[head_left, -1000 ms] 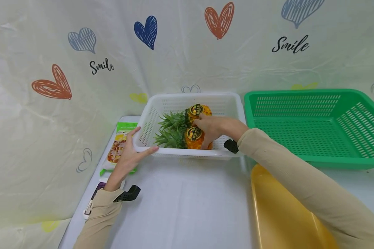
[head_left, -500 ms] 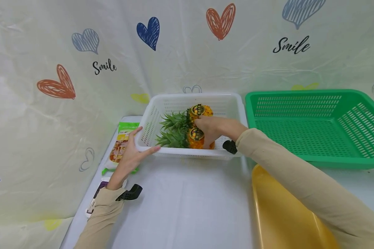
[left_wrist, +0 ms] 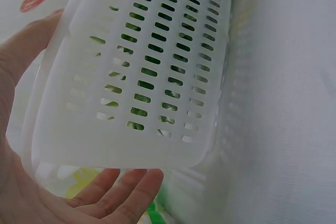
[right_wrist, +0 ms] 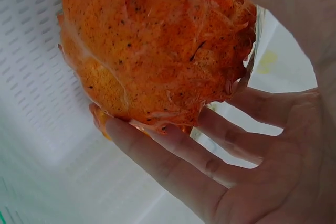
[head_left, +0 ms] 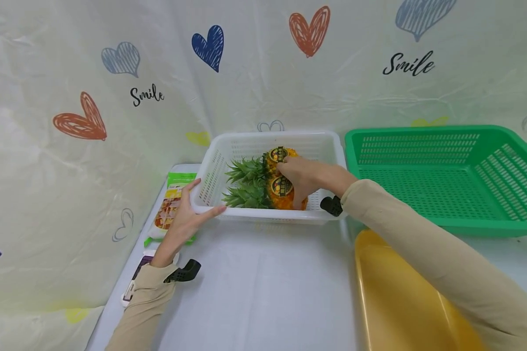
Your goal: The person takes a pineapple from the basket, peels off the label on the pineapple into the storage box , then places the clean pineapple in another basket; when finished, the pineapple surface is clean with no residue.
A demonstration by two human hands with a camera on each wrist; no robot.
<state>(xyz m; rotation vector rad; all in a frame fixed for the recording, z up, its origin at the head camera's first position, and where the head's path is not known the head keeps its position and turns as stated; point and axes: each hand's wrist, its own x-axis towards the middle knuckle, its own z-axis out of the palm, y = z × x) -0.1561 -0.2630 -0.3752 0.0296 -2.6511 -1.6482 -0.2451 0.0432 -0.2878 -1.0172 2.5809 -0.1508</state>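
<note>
Two pineapples lie side by side in a white plastic basket (head_left: 268, 213), their green crowns toward the left. My right hand (head_left: 308, 176) holds the near pineapple (head_left: 281, 187) around its orange body, thumb on the near side and fingers on the far side. Clear film wraps this pineapple's base (right_wrist: 157, 51) in the right wrist view. Behind it, the far pineapple (head_left: 277, 154) is partly covered by the hand. My left hand (head_left: 185, 214) spans the basket's near left corner, its fingers spread and fairly straight against the outside (left_wrist: 121, 192).
A green plastic basket (head_left: 421, 195) stands right of the white one. The yellow tray (head_left: 395, 297) lies in front of it, partly under my right sleeve. At left are a green and yellow food bag (head_left: 169, 204) and a white and purple pack (head_left: 136, 275).
My right hand and the near pineapple have shifted slightly to the right inside the white basket. My left hand stays at the basket's corner.
</note>
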